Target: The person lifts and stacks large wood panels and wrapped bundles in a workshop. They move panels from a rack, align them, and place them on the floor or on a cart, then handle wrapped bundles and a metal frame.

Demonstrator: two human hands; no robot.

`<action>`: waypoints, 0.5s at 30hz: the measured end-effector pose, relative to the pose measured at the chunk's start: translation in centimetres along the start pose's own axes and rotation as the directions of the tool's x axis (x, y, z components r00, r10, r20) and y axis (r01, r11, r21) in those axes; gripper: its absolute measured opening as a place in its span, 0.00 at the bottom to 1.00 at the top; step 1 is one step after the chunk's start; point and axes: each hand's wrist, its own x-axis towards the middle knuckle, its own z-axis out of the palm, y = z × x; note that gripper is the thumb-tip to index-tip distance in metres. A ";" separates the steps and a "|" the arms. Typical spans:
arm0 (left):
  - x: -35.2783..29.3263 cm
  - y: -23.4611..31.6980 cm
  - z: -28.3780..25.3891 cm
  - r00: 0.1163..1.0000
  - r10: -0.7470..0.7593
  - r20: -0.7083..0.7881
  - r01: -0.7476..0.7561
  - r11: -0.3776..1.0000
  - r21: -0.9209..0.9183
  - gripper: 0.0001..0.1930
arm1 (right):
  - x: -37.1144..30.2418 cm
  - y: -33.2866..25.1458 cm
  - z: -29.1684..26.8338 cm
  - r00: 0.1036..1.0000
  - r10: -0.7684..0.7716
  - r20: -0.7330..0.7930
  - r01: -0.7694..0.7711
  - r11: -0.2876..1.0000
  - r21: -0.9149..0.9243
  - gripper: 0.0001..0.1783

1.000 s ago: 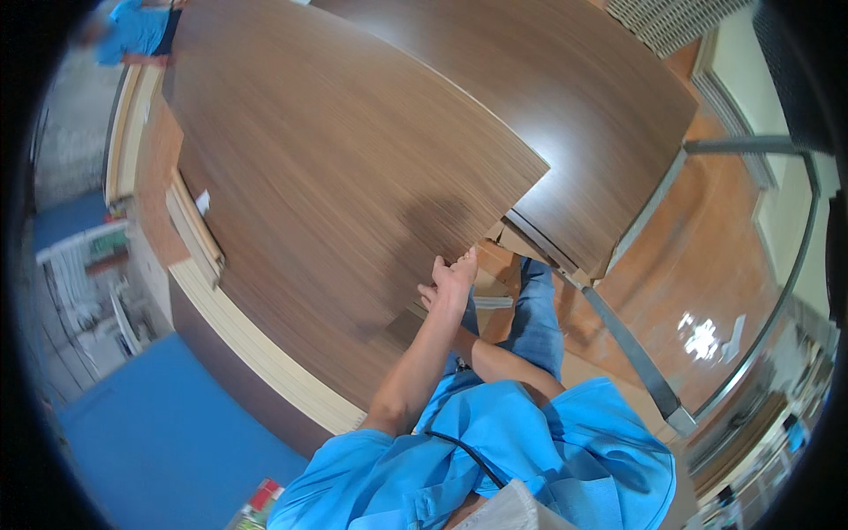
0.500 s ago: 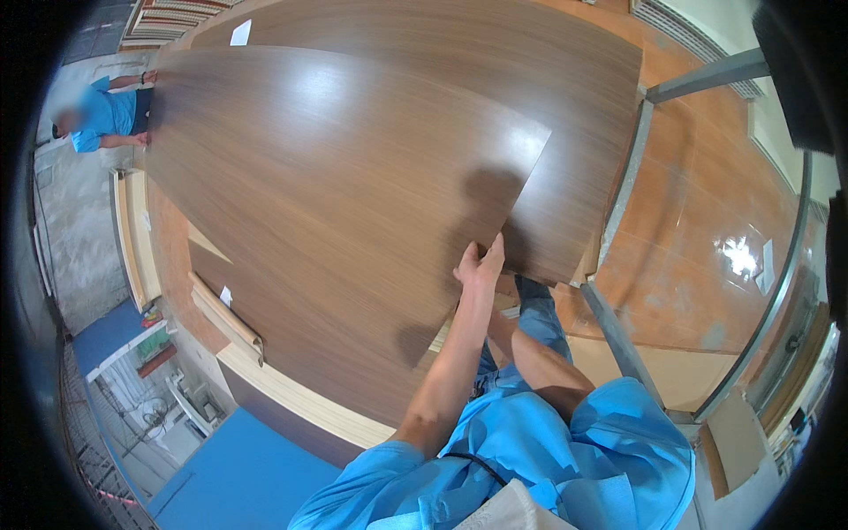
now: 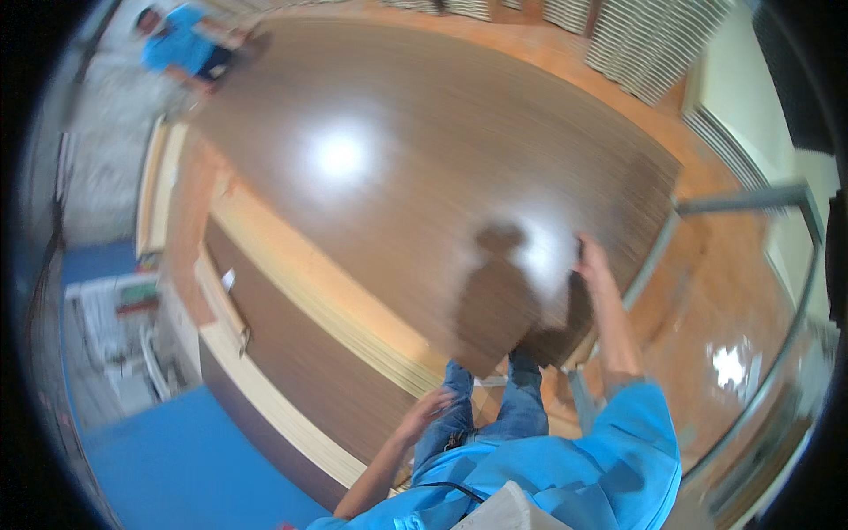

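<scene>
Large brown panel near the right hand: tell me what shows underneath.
Pale layered board edges show along the left side of the large brown panel; whatever lies beneath its middle is covered.

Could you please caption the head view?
Right hand at wood-grain panel, left hand by jeans, co-worker opposite.

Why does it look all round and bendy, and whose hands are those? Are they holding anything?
No robot here: these are a person's own bare hands. A wide camera on their head looks down, making straight edges bend. The right hand is at the big brown board; blur hides whether it grips. The left hand, near the jeans, looks empty. On the lower brown stack lie a pale strip and a white scrap. Another person is at the board's far end.
</scene>
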 end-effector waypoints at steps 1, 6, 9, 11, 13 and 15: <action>-3.8 -3.1 -4.5 0.950 0.019 -0.313 0.002 0.998 0.066 0.29 | 1.6 -0.7 -1.2 0.997 0.019 -0.081 -0.029 0.992 -0.125 0.28; -26.5 -20.2 -13.5 0.057 -0.524 -0.850 0.510 0.747 -0.427 0.20 | 7.6 -1.8 -5.1 0.982 0.135 0.131 -0.147 0.986 0.083 0.34; -32.8 -25.1 -9.5 0.117 -0.537 -0.835 0.326 0.815 -0.479 0.21 | 9.8 -1.8 -5.8 0.977 0.164 -0.138 -0.171 0.984 -0.040 0.37; -32.5 -23.8 -6.4 0.404 -0.494 -0.770 0.192 0.868 -0.457 0.17 | 11.0 -1.6 -5.7 0.991 0.115 0.071 -0.121 0.989 0.083 0.39; -30.5 -20.6 -3.4 0.423 -0.578 -0.698 0.271 0.816 -0.511 0.17 | 12.3 -1.5 -5.2 0.984 0.048 0.169 -0.055 0.998 0.035 0.39; -27.5 -17.5 -1.8 0.431 -0.612 -0.663 0.346 0.790 -0.505 0.17 | 13.6 -1.3 -4.7 0.992 0.025 -0.126 -0.044 0.988 -0.150 0.38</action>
